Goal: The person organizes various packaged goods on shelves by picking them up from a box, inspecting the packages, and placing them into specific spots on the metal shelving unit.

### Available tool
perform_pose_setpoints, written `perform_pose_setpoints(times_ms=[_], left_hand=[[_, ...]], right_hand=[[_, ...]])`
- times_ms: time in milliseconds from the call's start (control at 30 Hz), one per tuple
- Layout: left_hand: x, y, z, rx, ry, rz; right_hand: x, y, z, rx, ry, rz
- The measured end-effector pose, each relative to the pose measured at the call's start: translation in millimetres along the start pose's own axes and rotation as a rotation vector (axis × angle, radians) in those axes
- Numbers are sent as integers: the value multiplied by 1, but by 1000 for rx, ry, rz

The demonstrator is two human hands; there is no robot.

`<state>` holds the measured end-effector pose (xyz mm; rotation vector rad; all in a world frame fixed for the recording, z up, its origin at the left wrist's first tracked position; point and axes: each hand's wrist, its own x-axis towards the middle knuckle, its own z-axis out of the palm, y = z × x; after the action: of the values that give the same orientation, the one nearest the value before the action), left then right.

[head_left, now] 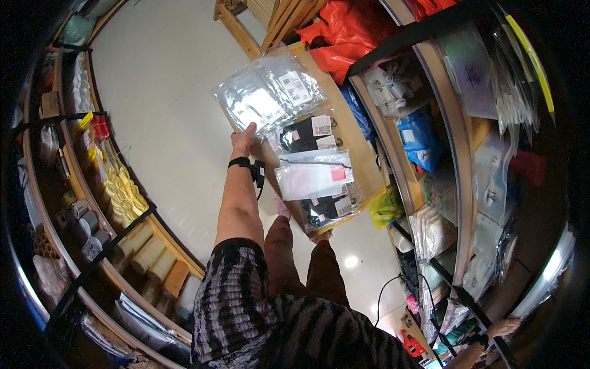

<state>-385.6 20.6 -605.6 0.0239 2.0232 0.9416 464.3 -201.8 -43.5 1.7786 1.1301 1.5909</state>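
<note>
My left hand is closed on the left edge of a cardboard box, its thumb on top beside clear plastic packets. On the box lie several flat packages: black items with pale labels, a white translucent packet with a pink tag, and another black packaged item. Far off at the lower right, my right hand is at the shelving, beside a black strap. Its fingers look curled, but what they hold is too dark to make out.
Stocked shelves curve along the left, holding rolls and yellow packets. Shelving on the right holds a blue bag and plastic packs. Red plastic bags and a wooden rack stand beyond the box. A black cable hangs at lower right.
</note>
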Motion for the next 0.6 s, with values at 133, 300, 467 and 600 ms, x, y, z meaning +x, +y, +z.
perform_pose_setpoints(times_ms=[133, 300, 467, 600], left_hand=[[0, 5, 1, -83, -362, -147], [-20, 35, 4, -443, -498, -24], [-60, 101, -36, -579, -611, 165], [-101, 122, -81, -537, -569, 212]], right_hand=[[-5, 9, 14, 151, 5, 81], [-9, 29, 33, 33, 90, -45], [-2, -11, 7, 179, -13, 66], [-9, -20, -6, -136, -166, -24]])
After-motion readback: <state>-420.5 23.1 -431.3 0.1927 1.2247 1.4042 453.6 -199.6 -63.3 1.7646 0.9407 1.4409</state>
